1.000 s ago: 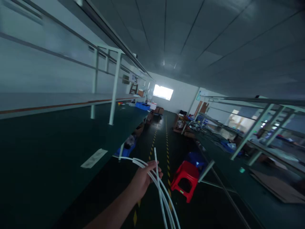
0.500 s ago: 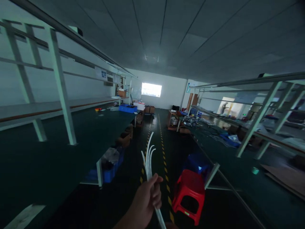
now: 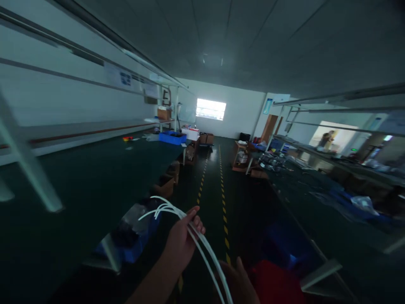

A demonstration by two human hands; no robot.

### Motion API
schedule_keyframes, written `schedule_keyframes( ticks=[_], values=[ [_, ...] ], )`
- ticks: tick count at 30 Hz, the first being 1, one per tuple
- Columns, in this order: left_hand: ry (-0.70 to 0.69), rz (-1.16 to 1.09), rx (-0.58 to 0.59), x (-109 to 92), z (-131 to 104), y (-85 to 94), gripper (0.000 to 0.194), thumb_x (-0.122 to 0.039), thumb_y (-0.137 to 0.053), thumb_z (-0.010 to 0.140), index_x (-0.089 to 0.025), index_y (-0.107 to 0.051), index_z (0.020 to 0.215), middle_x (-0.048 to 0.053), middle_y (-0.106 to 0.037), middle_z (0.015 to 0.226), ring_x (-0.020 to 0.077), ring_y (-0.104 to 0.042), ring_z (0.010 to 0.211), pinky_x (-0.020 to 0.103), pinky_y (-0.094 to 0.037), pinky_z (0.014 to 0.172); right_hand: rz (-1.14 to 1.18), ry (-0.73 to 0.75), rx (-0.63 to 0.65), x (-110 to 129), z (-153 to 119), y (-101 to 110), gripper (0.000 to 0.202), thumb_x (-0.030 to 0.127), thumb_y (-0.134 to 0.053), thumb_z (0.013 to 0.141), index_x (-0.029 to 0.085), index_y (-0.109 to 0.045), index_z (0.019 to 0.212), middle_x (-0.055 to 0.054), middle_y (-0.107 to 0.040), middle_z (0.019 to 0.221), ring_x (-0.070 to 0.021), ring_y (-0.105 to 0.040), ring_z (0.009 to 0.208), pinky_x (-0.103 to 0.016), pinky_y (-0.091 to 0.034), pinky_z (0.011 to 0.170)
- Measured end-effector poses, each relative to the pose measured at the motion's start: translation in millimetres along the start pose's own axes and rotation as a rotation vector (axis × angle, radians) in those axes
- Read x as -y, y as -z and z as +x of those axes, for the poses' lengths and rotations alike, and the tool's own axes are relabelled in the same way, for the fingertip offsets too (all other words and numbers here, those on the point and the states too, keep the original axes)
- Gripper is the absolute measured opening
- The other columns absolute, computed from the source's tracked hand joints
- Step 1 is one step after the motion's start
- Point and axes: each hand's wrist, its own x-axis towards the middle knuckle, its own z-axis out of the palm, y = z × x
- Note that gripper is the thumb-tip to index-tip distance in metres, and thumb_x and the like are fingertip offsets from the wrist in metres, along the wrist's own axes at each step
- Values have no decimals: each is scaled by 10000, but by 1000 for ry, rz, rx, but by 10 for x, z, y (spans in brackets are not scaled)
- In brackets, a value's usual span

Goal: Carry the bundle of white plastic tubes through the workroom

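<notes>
Head camera: the left hand [image 3: 182,238] has its fingers closed round a bundle of thin white plastic tubes [image 3: 177,213], carried above the aisle floor; the right hand [image 3: 237,280] hovers below, grip unclear. Nothing is set down yet.

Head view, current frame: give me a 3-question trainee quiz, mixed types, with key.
1. True or false: the left hand is closed around a bundle of thin white plastic tubes.
2. Multiple choice: the dashed yellow floor line runs (A) across the left green-topped workbench, (B) down the aisle between the benches, (C) along the ceiling.
3. Fill in: the shallow blue plastic bin sits on the ____ workbench.

Key: 1 true; 2 B; 3 left. The right hand is only partly in view at the bottom edge, beside the tubes; its grip cannot be told.
</notes>
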Motion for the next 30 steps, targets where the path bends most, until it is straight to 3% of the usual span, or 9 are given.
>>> schedule_keyframes(
  ticks=[3, 7, 12, 17, 24, 29, 30],
  values=[
    [17, 3, 40, -107, 824, -158, 118, -66, -517, 840, -120, -620, 862, -61, -441, 474, 78, -435, 404, 209, -399, 452, 175, -8, -122, 123, 671, 167, 659, 748, -388, 799, 163, -631, 980, -89, -688, 895, -226, -653, 823, -408, -516, 703],
    [60, 63, 101, -13, 1746, -406, 98, -85, -580, 819, -123, -640, 888, -38, -505, 525, 98, -498, 468, 232, -448, 497, 406, 10, -264, 319, 1573, 453, 788, 872, -382, 645, 176, -660, 889, -140, -710, 911, -314, -656, 906, -436, -515, 653],
    [64, 169, 122, 82, 2847, -649, 150, -109, -652, 788, -126, -648, 937, -18, -569, 593, 124, -565, 554, 277, -514, 584, 618, 50, -399, 611, 2733, 948, 676, 767, -501, 688, 155, -648, 935, -118, -723, 883, -279, -678, 863, -399, -517, 663],
    [-50, 242, 82, 118, 4170, -825, 291, -164, -730, 738, -145, -637, 1012, -20, -611, 636, 142, -617, 616, 268, -526, 631, 698, 117, -518, 1039, 3948, 1469, 578, 664, -621, 667, 159, -632, 948, -58, -714, 793, -235, -686, 752, -369, -520, 660],
    [-73, 288, 6, 162, 5710, -1123, 372, -217, -747, 741, -150, -600, 1076, 3, -655, 725, 162, -657, 705, 263, -525, 673, 446, 149, -595, 2014, 5524, 1981, 559, 597, -723, 616, 158, -653, 956, -82, -714, 913, -273, -666, 871, -376, -536, 713],
    [-110, 264, -53, 47, 6809, -1251, 357, -264, -715, 774, -169, -584, 1092, -3, -650, 738, 162, -655, 725, 265, -516, 676, 87, 236, -568, 2462, 6575, 2453, 520, 290, -907, 342, 227, -735, 829, -47, -720, 892, -310, -597, 1019, -344, -442, 931],
    [-109, 268, -57, 38, 7056, -1256, 365, -272, -713, 774, -169, -580, 1099, -2, -651, 719, 165, -652, 712, 263, -511, 653, 43, 249, -559, 2515, 6804, 2543, 495, 277, -907, 341, 237, -737, 804, -43, -721, 893, -311, -587, 1035, -356, -423, 959]
  ],
)
